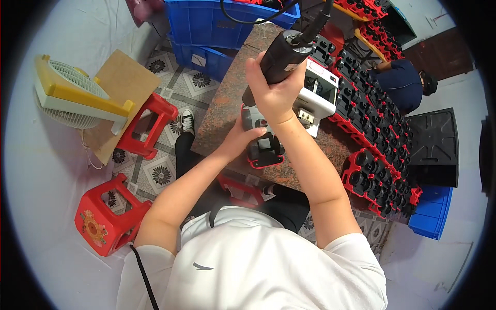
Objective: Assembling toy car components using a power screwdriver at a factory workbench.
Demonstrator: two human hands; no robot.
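My right hand (276, 93) is wrapped around a black electric screwdriver (281, 59), whose cord end points up and away to the right. Its tip end slants down toward a grey, black and red plastic housing (266, 150) on the stone-topped table. My left hand (242, 138) grips the housing from its left side, thumb across the top. The screwdriver's tip is hidden, so I cannot tell whether it touches the housing. Just right of my right hand stands a white screw feeder (320, 93) with a window in its top.
Rows of black and red housings (367, 108) cover the table's right side. Blue crates (206, 23) are stacked beyond it. At left are red stools (111, 214) and a yellow-white fan (77, 93). Another person (400, 85) bends at the far right.
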